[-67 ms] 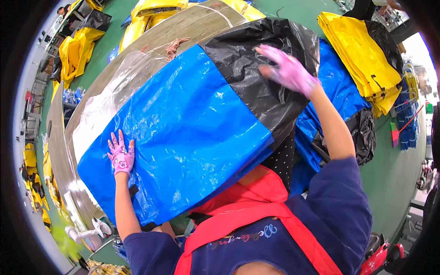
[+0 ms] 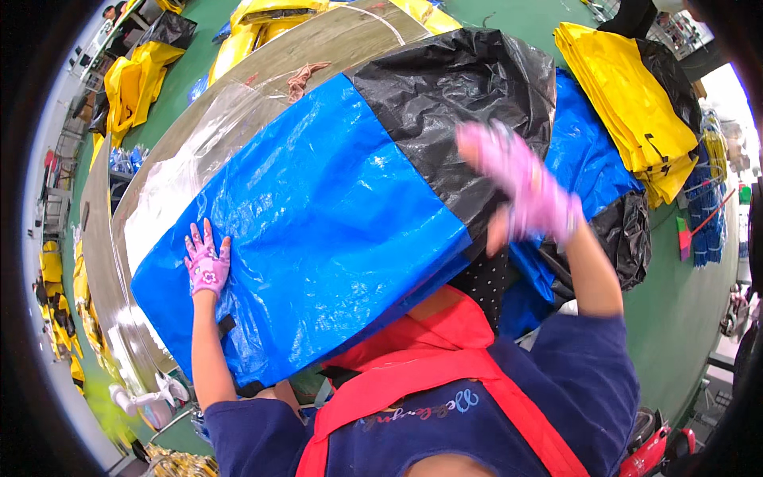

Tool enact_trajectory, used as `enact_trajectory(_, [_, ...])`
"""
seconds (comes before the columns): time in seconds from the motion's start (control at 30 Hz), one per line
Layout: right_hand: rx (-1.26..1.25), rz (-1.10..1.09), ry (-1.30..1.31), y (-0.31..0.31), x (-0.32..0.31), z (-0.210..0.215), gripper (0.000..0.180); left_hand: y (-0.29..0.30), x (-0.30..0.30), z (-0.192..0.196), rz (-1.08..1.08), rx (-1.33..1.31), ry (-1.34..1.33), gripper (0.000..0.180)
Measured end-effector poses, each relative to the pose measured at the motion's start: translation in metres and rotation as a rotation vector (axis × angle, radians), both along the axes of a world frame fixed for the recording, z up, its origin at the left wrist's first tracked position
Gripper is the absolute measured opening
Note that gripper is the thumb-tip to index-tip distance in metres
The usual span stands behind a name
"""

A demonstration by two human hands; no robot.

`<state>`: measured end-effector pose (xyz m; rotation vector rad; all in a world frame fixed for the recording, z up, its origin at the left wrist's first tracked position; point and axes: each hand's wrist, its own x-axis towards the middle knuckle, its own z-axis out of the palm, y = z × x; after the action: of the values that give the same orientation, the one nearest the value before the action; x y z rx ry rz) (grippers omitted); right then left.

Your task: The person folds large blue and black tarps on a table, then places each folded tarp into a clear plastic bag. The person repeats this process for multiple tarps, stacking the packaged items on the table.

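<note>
A large folded plastic sheet, blue (image 2: 318,215) on the left with a black section (image 2: 429,103) at the upper right, lies across the work table in front of me. My left hand (image 2: 208,261), in a pink patterned fingerless glove, rests flat on the blue part near its left edge, fingers spread. Over the near right edge of the black section is my right hand (image 2: 528,187), gloved in pink too. It is smeared by motion, with thumb and fingers apart and nothing seen in it. Whether it touches the sheet I cannot tell.
The table's curved top (image 2: 262,87) holds a small brown rag (image 2: 306,78). At the right sit another blue sheet (image 2: 584,147) with black parts and a folded yellow stack (image 2: 628,103). More yellow sheets (image 2: 139,83) stand at the far left, above a green floor.
My right hand has moved right and toward me across the black section, with its thumb now apart from the fingers. The left hand stays on the blue part.
</note>
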<state>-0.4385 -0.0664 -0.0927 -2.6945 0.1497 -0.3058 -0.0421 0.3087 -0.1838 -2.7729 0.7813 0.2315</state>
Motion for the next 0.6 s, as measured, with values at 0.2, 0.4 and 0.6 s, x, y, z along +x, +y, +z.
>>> enact_trajectory(0.2, [-0.634, -0.237, -0.337, 0.078, -0.044, -0.071, 0.028, -0.172, -0.056, 0.07, -0.888, -0.648, 0.104, 0.054])
enact_trajectory(0.4, [-0.579, -0.026, -0.23, 0.058, -0.016, 0.006, 0.024, -0.255, -0.17, 0.006, -1.38, -0.433, 0.173, 0.055])
enact_trajectory(0.6, [-0.35, -0.106, 0.527, -0.066, 0.171, -0.011, 0.059, -0.203, -0.127, -0.083, -1.34, 0.071, -1.714, 0.046])
